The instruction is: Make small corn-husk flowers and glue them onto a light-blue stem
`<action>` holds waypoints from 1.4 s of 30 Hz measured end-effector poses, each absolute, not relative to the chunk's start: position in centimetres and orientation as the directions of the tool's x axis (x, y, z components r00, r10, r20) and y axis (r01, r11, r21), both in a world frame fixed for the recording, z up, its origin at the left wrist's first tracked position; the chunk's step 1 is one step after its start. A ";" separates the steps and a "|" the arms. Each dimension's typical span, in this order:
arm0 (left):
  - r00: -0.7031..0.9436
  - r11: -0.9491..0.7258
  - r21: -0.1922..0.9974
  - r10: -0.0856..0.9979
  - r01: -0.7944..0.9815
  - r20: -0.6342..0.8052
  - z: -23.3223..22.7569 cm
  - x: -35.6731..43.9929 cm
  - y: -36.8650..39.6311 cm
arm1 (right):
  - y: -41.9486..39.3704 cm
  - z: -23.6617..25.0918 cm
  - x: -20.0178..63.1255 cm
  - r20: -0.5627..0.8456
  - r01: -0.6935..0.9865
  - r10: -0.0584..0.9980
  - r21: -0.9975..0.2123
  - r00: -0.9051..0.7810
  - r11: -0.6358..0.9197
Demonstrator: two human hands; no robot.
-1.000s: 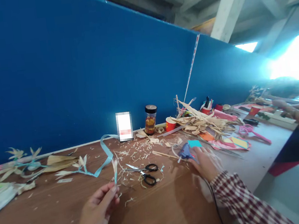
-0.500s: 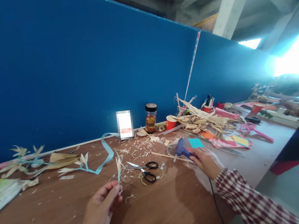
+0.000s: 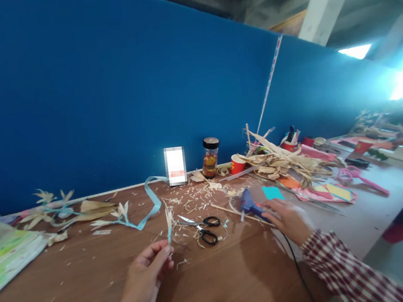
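Note:
In my left hand point(image 3: 149, 272), a small pale husk flower point(image 3: 169, 224) with a light-blue wrapped stem stands upright, pinched between thumb and fingers. My right hand point(image 3: 290, 218) has its fingers closed at the handle end of a blue glue gun point(image 3: 250, 203), which is low at the table; its cord point(image 3: 298, 265) runs down toward me. Part of the handle is hidden by the fingers. Between the hands lie black-handled scissors point(image 3: 204, 227), partly spread. A light-blue ribbon point(image 3: 152, 202) joins another husk flower piece point(image 3: 122, 217) at left.
Pale scraps point(image 3: 188, 198) litter the brown table point(image 3: 215, 284). At the back stand a black-lidded jar point(image 3: 210, 159) and a red paper cup point(image 3: 238, 164). Dried husks point(image 3: 278, 162), coloured paper point(image 3: 339, 192) and pink scissors point(image 3: 365, 179) lie right. A green-white packet point(image 3: 10, 252) lies left.
The view has turned slightly left, so things sit further right. The glue gun has shifted slightly left against the table, and more of its handle shows. My left hand keeps the flower.

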State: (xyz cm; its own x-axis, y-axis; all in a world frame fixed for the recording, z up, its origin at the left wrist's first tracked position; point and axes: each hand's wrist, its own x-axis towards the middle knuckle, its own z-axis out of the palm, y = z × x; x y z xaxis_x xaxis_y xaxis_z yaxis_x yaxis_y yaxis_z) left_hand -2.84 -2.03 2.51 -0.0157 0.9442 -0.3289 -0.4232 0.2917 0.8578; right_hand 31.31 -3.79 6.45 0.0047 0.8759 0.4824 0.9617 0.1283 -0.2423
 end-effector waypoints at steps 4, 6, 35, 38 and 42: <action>0.078 0.325 0.824 0.942 -0.465 -0.327 3.3 -2.5 -2.5 | -4.6 8.3 26.8 0.419 0.848 0.908 -0.481 -0.002 0.224; 0.170 0.376 0.785 0.926 -0.492 -0.337 3.5 -2.3 -2.8 | -4.4 8.7 23.5 0.289 0.679 0.953 -0.683 -0.086 0.268; 0.116 0.347 0.869 0.938 -0.353 -0.327 2.4 -1.5 -3.4 | 0.2 3.3 13.6 -0.066 -0.095 0.951 -0.991 -0.301 -0.099; 0.063 0.172 0.977 0.984 -0.126 -0.165 2.2 -1.7 -3.5 | 0.1 3.2 13.4 -0.066 -0.093 0.962 -0.991 -0.267 -0.093; 0.028 -0.142 0.969 0.990 0.203 0.140 3.3 -2.0 -4.1 | 0.0 2.9 13.1 -0.101 -0.086 0.972 -0.989 -0.214 -0.121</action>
State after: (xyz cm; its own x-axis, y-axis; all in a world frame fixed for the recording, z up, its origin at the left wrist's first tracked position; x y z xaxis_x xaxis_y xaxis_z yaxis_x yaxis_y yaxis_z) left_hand -2.01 -4.13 3.34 0.0283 0.9898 0.1396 0.2030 -0.1424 0.9688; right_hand 13.15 0.05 2.90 -0.2143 0.9716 -0.1007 -0.0857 -0.1214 -0.9889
